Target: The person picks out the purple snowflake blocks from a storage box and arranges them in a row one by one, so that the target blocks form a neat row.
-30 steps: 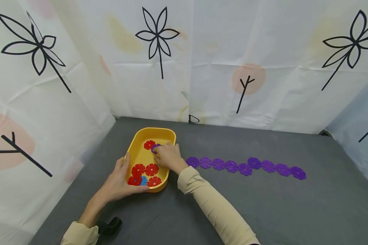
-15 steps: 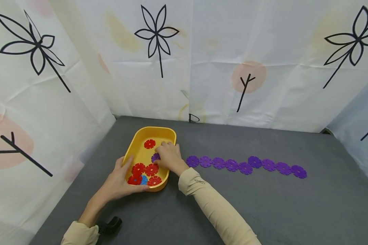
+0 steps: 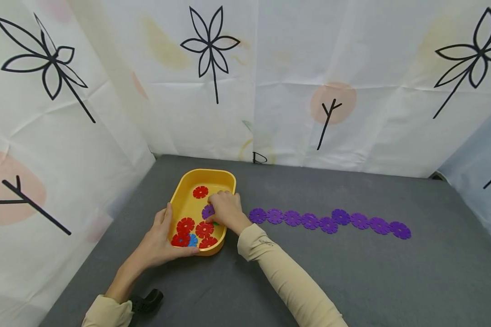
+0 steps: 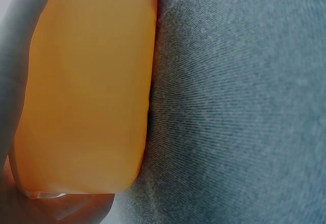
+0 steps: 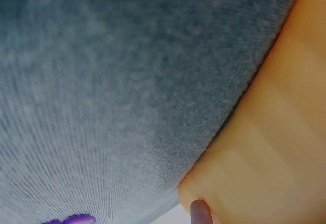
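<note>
A yellow tray (image 3: 182,187) stands at the left of the table. My left hand (image 3: 157,243) grips its near left corner, fingers along the side and thumb across the near rim; the left wrist view shows the tray's wall (image 4: 91,91) close up. My right hand (image 3: 227,210) reaches over the right rim into the tray. A purple flower-shaped disc (image 3: 207,211) lies at its fingertips, partly covered; whether it is pinched cannot be told. Several red flower discs (image 3: 185,225) lie nearby, with a blue one (image 3: 192,240) among them and a sliver of green (image 3: 215,223) below the right hand.
A wavy row of several purple flower discs (image 3: 309,221) runs rightward across the grey table (image 3: 331,281) from beside the tray. A black curved object (image 3: 147,301) is by the left wrist. Patterned white cloth (image 3: 286,59) hangs behind and at the sides.
The purple disc in the tray has shifted toward me beneath the right fingers. Two red discs by the thumb have slid slightly, and a bit of green now shows. The left hand keeps its grip.
</note>
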Demonstrator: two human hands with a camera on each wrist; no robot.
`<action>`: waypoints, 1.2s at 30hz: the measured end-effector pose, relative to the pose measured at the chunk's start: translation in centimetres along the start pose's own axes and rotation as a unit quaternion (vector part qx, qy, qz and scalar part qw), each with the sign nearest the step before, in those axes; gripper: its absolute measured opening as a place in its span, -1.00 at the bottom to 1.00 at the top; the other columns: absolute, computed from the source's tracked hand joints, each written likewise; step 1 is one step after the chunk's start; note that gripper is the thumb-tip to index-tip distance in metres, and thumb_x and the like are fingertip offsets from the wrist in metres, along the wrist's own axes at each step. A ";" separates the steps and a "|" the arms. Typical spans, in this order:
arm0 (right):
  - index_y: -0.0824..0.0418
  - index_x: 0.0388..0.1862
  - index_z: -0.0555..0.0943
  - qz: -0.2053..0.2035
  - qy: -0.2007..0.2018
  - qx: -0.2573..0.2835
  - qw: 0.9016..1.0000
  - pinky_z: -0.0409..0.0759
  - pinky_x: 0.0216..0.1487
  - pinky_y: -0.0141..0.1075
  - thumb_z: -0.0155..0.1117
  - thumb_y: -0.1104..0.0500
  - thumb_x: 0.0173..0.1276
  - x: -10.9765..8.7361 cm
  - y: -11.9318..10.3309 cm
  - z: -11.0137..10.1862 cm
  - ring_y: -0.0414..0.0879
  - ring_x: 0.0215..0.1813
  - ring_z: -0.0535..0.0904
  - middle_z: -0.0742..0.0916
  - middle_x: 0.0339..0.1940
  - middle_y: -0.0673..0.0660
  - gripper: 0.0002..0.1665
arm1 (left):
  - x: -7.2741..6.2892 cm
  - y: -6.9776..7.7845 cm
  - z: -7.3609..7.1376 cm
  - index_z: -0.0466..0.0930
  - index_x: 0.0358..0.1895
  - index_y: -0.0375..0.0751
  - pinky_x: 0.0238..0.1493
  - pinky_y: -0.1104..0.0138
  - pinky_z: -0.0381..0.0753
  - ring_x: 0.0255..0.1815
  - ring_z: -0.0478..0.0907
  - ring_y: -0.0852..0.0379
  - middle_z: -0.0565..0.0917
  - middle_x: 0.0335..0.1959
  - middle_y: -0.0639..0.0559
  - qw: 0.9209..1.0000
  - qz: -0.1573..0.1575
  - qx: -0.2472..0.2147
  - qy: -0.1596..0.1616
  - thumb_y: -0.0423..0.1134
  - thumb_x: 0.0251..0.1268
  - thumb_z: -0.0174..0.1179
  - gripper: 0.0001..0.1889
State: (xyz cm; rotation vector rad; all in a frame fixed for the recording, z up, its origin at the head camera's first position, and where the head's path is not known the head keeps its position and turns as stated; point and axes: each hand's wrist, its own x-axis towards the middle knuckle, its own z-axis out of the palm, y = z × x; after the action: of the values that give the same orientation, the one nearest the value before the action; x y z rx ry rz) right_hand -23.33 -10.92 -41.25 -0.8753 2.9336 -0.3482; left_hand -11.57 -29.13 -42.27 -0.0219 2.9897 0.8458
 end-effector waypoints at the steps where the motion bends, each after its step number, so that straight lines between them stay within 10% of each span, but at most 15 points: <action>1: -0.05 0.13 0.73 0.000 0.000 0.006 1.000 0.54 0.02 -0.11 0.56 -0.24 0.14 0.0 0.0 0.1 -0.05 0.03 0.64 0.77 0.02 0.01 -0.40 | 0.0 0.0 0.0 -0.41 0.65 -0.36 0.33 -0.24 0.49 0.37 0.35 -0.38 -0.02 0.57 -0.39 1.000 0.000 0.000 -0.001 0.37 -0.10 0.50 0.52; 29: -0.19 0.23 0.70 -0.034 0.041 0.089 0.995 0.35 -0.08 -0.14 0.43 0.10 0.34 0.3 0.8 0.4 -0.07 -0.04 0.66 0.82 0.03 -0.07 -0.52 | 0.1 0.1 -0.1 -0.40 0.65 -0.33 0.33 -0.26 0.48 0.39 0.32 -0.38 0.00 0.56 -0.36 1.000 0.003 -0.010 0.002 0.37 -0.11 0.51 0.52; 33: -0.13 0.28 0.67 -0.046 0.059 0.166 0.983 0.35 0.03 -0.07 0.38 0.10 0.41 0.1 1.2 0.2 -0.08 -0.06 0.66 0.81 0.07 -0.03 -0.54 | 0.0 0.2 -0.2 -0.34 0.66 -0.34 0.31 -0.25 0.50 0.37 0.34 -0.37 0.01 0.55 -0.36 1.000 0.003 -0.008 0.002 0.37 -0.10 0.51 0.49; 36: 0.01 0.29 0.67 -0.060 0.082 0.272 0.957 0.50 0.17 -0.05 0.38 0.15 0.42 -0.1 1.8 -0.1 -0.04 -0.15 0.72 0.80 0.12 0.06 -0.54 | 0.0 0.1 -0.1 -0.29 0.66 -0.33 0.28 -0.23 0.53 0.34 0.35 -0.36 0.02 0.54 -0.36 1.000 0.004 -0.007 0.002 0.37 -0.10 0.50 0.47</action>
State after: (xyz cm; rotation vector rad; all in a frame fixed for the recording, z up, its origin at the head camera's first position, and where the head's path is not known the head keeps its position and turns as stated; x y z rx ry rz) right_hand -24.18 -9.40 -41.61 -0.9661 2.6826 -1.2154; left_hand -11.58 -29.08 -42.10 -0.0110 2.9891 0.8685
